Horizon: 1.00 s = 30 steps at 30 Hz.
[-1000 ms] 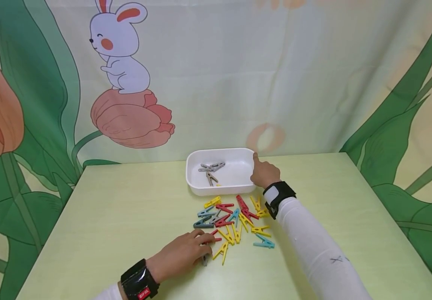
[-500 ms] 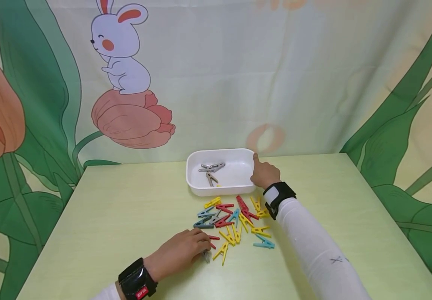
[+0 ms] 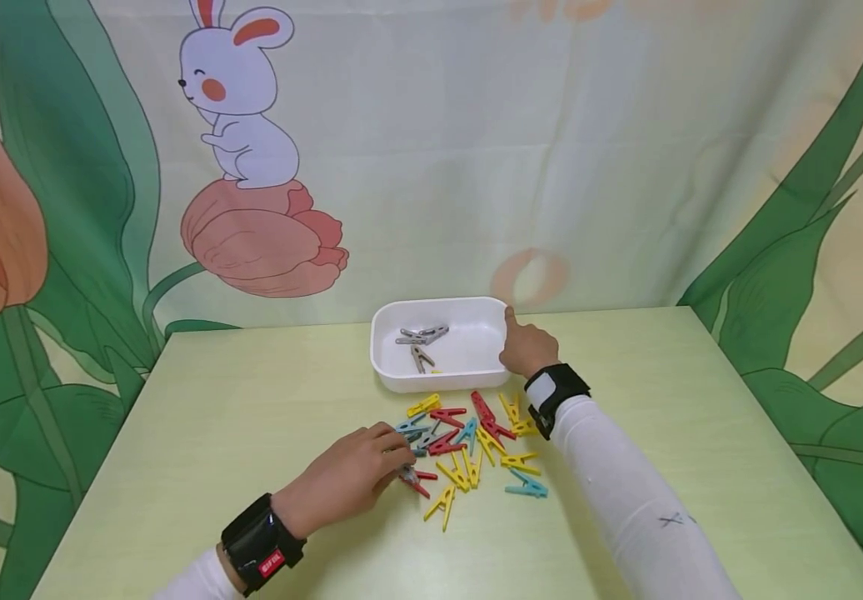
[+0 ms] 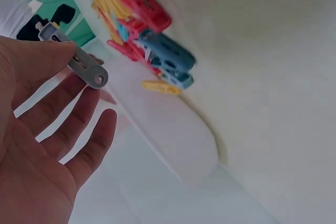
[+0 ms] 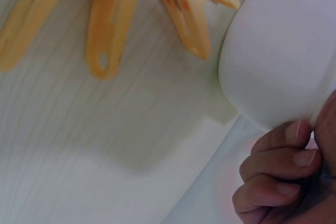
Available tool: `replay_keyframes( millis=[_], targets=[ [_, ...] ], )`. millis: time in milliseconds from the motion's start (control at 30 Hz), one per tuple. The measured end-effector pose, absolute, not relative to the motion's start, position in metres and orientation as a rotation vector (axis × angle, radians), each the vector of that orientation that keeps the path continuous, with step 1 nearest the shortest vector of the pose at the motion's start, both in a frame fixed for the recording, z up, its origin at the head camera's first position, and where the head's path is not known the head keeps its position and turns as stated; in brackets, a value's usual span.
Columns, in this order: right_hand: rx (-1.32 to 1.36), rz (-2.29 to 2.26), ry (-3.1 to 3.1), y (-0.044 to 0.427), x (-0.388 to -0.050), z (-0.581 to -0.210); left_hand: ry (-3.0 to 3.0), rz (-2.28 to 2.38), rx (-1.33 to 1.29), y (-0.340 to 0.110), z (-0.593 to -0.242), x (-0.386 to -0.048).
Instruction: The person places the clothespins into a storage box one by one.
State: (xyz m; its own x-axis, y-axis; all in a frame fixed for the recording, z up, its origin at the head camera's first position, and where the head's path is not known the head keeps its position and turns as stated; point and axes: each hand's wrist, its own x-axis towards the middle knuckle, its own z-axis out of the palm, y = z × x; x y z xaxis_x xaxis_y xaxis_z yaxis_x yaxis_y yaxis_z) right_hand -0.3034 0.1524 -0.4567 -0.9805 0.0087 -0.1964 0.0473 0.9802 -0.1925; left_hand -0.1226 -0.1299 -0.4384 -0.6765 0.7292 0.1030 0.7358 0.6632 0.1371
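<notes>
Both grips are engaged. Left grip pinches one gray clothespin by thumb and fingertips, likely suiting its slimness, beside loose clothespins on the tabletop. Beyond stands the white tray, its right end clasped by the right grip, apparently for steadiness.

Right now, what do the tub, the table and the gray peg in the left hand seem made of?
Tub: probably plastic, smooth, with rounded, molded-looking corners.
Gray peg: likely plastic, matte, with a neat round hole near its end.
Table: dull sheen, faint grain lines; wood or laminate, unclear.
</notes>
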Motion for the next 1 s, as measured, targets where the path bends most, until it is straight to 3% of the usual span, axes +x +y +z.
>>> replay_keyframes(
  millis=[1000],
  targets=[
    [0.065,-0.305,2.907,0.151,-0.301,-0.454,-2.577,-0.332,-1.069,-0.121,-0.362,-0.188]
  ],
)
